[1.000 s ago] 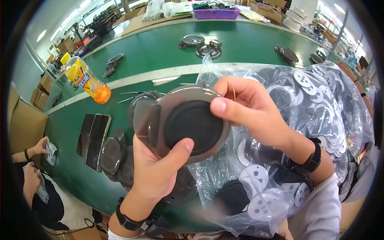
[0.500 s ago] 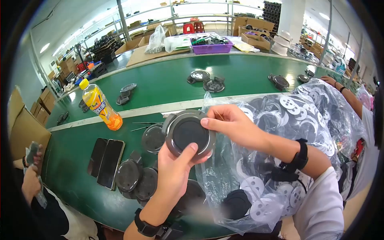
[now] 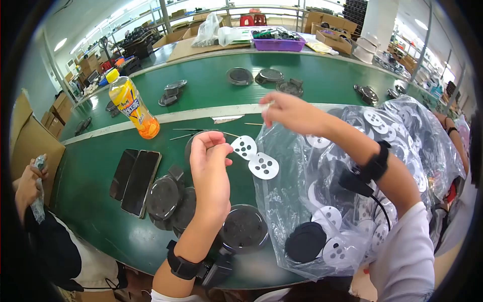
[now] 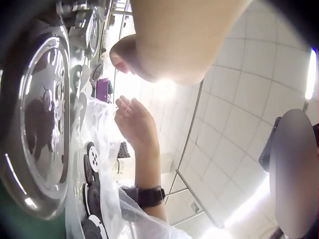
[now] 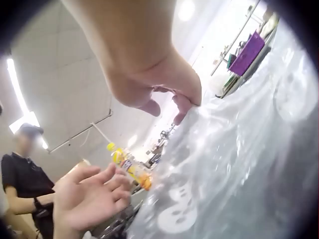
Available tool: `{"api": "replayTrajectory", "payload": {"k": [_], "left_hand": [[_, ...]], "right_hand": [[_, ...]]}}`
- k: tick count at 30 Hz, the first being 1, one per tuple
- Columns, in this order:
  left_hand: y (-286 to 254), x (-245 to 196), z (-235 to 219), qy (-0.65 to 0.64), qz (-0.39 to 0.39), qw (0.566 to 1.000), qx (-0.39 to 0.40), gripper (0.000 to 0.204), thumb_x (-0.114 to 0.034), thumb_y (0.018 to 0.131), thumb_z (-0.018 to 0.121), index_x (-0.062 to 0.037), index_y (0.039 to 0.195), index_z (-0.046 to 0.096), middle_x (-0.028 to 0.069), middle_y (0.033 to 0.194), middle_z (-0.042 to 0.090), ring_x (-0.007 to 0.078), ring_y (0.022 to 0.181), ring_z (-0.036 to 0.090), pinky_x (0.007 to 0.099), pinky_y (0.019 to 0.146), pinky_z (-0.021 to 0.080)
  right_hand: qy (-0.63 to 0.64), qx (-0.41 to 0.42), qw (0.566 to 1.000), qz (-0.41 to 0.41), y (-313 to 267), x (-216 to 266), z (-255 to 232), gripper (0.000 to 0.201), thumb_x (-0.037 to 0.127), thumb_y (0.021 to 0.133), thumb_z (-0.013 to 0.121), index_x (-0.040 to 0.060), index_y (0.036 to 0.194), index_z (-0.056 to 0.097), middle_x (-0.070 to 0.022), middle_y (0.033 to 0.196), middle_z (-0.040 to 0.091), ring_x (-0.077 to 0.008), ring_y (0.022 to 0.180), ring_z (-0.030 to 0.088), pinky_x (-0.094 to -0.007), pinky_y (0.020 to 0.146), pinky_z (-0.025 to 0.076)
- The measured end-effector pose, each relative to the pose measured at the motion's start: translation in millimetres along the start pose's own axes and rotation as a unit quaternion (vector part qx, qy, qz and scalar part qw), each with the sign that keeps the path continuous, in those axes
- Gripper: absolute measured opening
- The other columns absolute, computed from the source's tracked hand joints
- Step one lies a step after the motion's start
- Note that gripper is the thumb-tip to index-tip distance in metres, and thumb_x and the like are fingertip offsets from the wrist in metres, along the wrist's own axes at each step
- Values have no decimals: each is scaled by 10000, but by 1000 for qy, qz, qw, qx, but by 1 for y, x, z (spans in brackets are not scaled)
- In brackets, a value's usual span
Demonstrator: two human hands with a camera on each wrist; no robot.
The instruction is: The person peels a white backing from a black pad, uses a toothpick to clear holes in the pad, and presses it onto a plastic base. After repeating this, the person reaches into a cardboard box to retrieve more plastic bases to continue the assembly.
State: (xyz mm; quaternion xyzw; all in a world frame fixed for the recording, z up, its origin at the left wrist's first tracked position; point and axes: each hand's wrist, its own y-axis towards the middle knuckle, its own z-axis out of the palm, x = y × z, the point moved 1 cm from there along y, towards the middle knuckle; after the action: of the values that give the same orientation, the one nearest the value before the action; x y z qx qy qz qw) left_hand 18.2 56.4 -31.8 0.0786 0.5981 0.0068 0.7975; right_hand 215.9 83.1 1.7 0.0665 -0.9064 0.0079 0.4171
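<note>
White perforated discs [image 3: 264,168] seen beside plastic bag [image 3: 322,166], left grip [image 3: 210,171] held near them, loosely curled, right grip [image 3: 288,113] raised, whether narrowed cannot be told

Looks like a factory workshop, most likely for hand assembly. Has a long green worktop [image 3: 206,83] running right across the room, split by a pale strip [image 3: 191,116], with dark round parts [image 3: 239,76] of much the same make scattered over both sides. Also has a big clear bag [image 3: 282,216] full of matching white discs [image 3: 268,168], far too many for a home. Further back, shows a purple crate [image 3: 279,46] heaped with small pieces [image 3: 276,35], open cartons [image 3: 338,43], metal racks [image 3: 228,9] and red seats [image 3: 260,20]. Has plain tube lights [image 4: 312,74] under a panelled ceiling [image 4: 249,89], and other people [image 3: 75,256] at the same worktop, to left and right.
</note>
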Motion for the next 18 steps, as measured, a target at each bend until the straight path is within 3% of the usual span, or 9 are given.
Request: {"api": "replayTrajectory", "payload": {"k": [2, 4, 6, 9, 11, 13, 14, 16, 18], "left_hand": [[-2, 1, 1, 1, 7, 1000, 17, 157, -85, 793, 494, -64, 948, 496, 8, 889, 501, 89, 808, 505, 243, 697, 380], [-4, 2, 3, 6, 30, 999, 36, 130, -70, 796, 490, -60, 924, 504, 8, 886, 498, 82, 790, 505, 221, 677, 378], [-6, 0, 5, 14, 35, 998, 58, 122, -70, 799, 486, -57, 920, 504, 9, 888, 498, 80, 791, 503, 220, 676, 377], [-9, -1, 7, 29, 47, 995, 86, 89, -79, 814, 473, -51, 891, 510, 11, 872, 503, 75, 782, 499, 216, 668, 376], [-11, -3, 7, 51, 51, 990, 123, 80, -89, 821, 466, -49, 866, 519, 11, 835, 507, 75, 764, 500, 215, 661, 377], [-11, -5, 9, 73, 59, 987, 132, 122, -141, 845, 453, -44, 838, 526, 21, 802, 520, 89, 752, 515, 220, 643, 382], [-12, -8, 11, 74, 27, 984, 159, 158, -155, 865, 444, -30, 835, 536, 24, 820, 538, 82, 751, 517, 217, 634, 383], [-13, -12, 14, 76, -7, 980, 186, 196, -169, 884, 434, -17, 833, 546, 27, 838, 556, 75, 750, 518, 213, 626, 385], [-16, -12, 17, 71, -70, 956, 276, 274, -225, 907, 413, -7, 865, 573, 35, 868, 570, 91, 757, 528, 222, 631, 400]], "right_hand": [[-65, 156, 983, -72, -37, 19, 7, 350, 240, 795, 562, -50, 989, 557, -129, 843, 628, -234, 761, 595, -336, 644, 465], [-153, 269, 946, -97, -85, 36, 21, 374, 282, 744, 641, -60, 875, 565, -166, 795, 616, -296, 764, 601, -373, 666, 478], [-295, 300, 890, -177, -121, 36, 35, 417, 283, 691, 701, -72, 836, 536, -189, 825, 568, -333, 799, 570, -398, 667, 481], [-206, 331, 898, -202, -135, 28, 41, 354, 203, 695, 697, -67, 851, 529, -187, 840, 552, -336, 812, 555, -386, 644, 482], [-176, 325, 910, -189, -132, 24, 36, 252, 134, 708, 673, -47, 826, 543, -168, 795, 573, -309, 769, 572, -365, 611, 470], [2, 333, 937, -101, -121, 27, 22, 187, 117, 721, 655, -17, 810, 561, -145, 733, 587, -289, 667, 582, -339, 569, 449], [5, 334, 937, -102, -118, 30, 17, 187, 117, 721, 655, -17, 810, 561, -145, 733, 587, -289, 667, 582, -339, 569, 449], [-3, 80, 984, -161, -112, 39, 2, 137, 112, 737, 635, -5, 761, 568, -131, 647, 575, -286, 571, 570, -339, 542, 428], [-9, 102, 985, -140, -111, 43, -7, 151, 127, 745, 634, -11, 754, 573, -134, 627, 564, -291, 560, 564, -344, 538, 427]]}}
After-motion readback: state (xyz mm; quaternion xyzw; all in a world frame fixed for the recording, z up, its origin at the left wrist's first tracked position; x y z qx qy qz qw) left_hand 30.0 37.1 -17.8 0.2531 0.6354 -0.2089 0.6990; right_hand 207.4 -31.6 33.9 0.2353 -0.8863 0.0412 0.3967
